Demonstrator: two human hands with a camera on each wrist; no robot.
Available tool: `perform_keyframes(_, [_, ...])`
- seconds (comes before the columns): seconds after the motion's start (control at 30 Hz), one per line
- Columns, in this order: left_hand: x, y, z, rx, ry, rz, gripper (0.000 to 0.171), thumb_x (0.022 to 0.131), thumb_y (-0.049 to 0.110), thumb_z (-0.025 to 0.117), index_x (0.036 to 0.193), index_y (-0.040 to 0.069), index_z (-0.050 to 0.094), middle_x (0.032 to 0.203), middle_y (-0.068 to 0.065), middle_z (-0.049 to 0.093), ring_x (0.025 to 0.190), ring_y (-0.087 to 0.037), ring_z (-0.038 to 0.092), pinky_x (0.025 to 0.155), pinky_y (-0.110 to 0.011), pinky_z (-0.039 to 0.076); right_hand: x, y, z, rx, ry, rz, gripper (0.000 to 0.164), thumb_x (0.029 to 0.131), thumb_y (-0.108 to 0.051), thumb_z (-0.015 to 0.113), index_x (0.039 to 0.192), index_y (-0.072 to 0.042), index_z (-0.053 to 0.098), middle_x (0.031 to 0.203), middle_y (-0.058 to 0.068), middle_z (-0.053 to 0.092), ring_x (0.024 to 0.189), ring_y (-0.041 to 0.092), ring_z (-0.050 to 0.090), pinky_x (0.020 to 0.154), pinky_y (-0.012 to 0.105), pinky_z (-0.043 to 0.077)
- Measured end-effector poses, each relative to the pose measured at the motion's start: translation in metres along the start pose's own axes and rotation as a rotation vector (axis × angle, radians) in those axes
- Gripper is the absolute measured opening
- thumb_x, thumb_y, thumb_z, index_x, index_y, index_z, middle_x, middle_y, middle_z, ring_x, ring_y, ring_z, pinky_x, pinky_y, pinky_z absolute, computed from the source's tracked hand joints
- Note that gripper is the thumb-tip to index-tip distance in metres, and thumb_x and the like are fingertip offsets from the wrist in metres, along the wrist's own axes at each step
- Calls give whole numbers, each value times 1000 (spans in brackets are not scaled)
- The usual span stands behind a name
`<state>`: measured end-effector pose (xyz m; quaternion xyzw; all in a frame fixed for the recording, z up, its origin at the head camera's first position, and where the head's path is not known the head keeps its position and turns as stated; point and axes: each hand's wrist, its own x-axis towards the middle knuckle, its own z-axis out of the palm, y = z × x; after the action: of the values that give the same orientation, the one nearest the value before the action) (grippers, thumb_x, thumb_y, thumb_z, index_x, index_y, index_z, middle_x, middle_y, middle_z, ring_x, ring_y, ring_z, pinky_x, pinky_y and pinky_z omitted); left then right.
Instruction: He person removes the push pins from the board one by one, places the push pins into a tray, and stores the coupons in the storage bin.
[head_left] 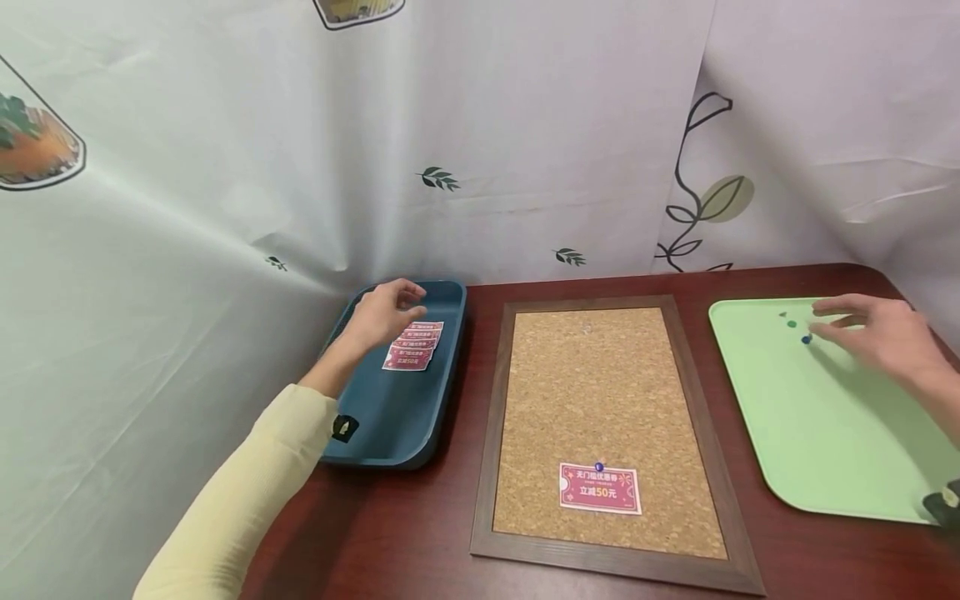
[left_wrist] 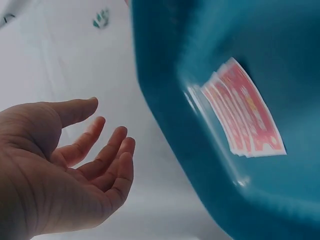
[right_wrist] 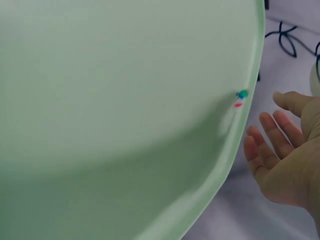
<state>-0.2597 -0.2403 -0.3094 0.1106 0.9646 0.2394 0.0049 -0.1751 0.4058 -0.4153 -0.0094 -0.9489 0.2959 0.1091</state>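
Observation:
My left hand [head_left: 386, 315] hovers over the blue tray [head_left: 360, 437] with fingers loosely bent and nothing in them. Below it, several pink coupons [head_left: 408, 358] lie overlapped in the tray; the left wrist view shows the same coupons [left_wrist: 245, 110]. On the right, my relaxed right hand [head_left: 881, 333] is above the green tray [head_left: 840, 450], close to a few small push pins [head_left: 792, 324]. The right wrist view shows the pins [right_wrist: 242, 94] near the tray's rim, apart from the empty fingers. Between the trays, a blue push pin [head_left: 599, 467] fixes one coupon [head_left: 600, 492] on a corkboard [head_left: 592, 400].
The corkboard's brown wooden frame [head_left: 491, 467] lies flat on the dark red table [head_left: 360, 533]. Near the board's top is a small clear object [head_left: 587, 327]. A pale patterned sheet [head_left: 525, 150] hangs behind the table and along its left side.

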Motion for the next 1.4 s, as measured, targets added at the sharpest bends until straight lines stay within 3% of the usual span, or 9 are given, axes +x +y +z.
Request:
perform_keyframes(0.1, [-5, 14, 4, -9, -20, 33, 45, 105, 22, 70, 145, 7, 59, 143, -18, 63, 133, -36, 58, 111, -59, 43, 0, -14, 4, 1, -6, -13, 43, 99, -22, 75, 131, 6, 66, 121, 40, 66, 78, -17, 53, 62, 23, 39])
perform_keyframes(0.2, [-9, 26, 9, -20, -39, 64, 52, 103, 22, 72, 150, 7, 55, 147, -17, 61, 136, -35, 57, 112, -58, 44, 0, -30, 9, 25, -28, -39, 50, 99, -25, 75, 137, 5, 62, 128, 43, 61, 87, 29, 77, 61, 20, 41])
perform_keyframes(0.3, [-13, 37, 14, -45, -63, 94, 57, 102, 21, 73, 153, 5, 52, 147, -16, 62, 135, -34, 59, 110, -56, 46, 0, -47, 16, 74, -59, -75, 58, 100, -26, 75, 144, 7, 56, 132, 44, 57, 104, 64, 64, 62, 15, 42])
perform_keyframes(0.4, [-17, 48, 19, -75, -98, 124, 58, 102, 20, 74, 153, 4, 52, 145, -15, 64, 133, -32, 61, 108, -53, 49, -1, -62, 24, 115, -83, -117, 64, 99, -27, 77, 149, 5, 52, 138, 41, 56, 114, 65, 59, 71, 17, 44])
perform_keyframes(0.5, [-22, 57, 24, -113, -132, 159, 55, 102, 19, 74, 151, 3, 53, 142, -15, 65, 130, -32, 63, 107, -51, 50, -4, -78, 31, 149, -107, -148, 70, 99, -28, 77, 154, 3, 47, 146, 36, 54, 120, 63, 56, 88, 40, 53])
perform_keyframes(0.6, [-26, 66, 30, -152, -161, 196, 54, 101, 16, 75, 148, 2, 55, 139, -15, 66, 127, -32, 64, 106, -49, 51, -9, -94, 37, 164, -121, -183, 73, 99, -28, 78, 157, 1, 44, 150, 33, 52, 122, 63, 55, 90, 68, 47])
perform_keyframes(0.67, [-27, 71, 34, -174, -179, 217, 53, 100, 14, 76, 147, 1, 56, 137, -15, 67, 125, -31, 66, 105, -47, 52, -12, -105, 41, 174, -127, -211, 72, 99, -27, 78, 157, 0, 44, 152, 31, 52, 122, 62, 55, 91, 74, 42])
perform_keyframes(1.07, [-47, 90, 72, -193, -302, 288, 47, 97, 13, 80, 139, 2, 62, 127, -13, 72, 114, -24, 70, 97, -37, 57, -44, -159, 72, 239, -223, -367, 61, 94, -18, 84, 147, -3, 58, 140, 19, 66, 126, 43, 61, 99, 64, 47])
perform_keyframes(1.4, [-70, 97, 109, -248, -415, 298, 40, 96, 10, 81, 132, 0, 66, 120, -11, 75, 107, -18, 73, 85, -23, 57, -78, -188, 103, 260, -331, -470, 44, 90, -20, 88, 129, -7, 71, 119, -1, 74, 102, 20, 66, 87, 37, 56])
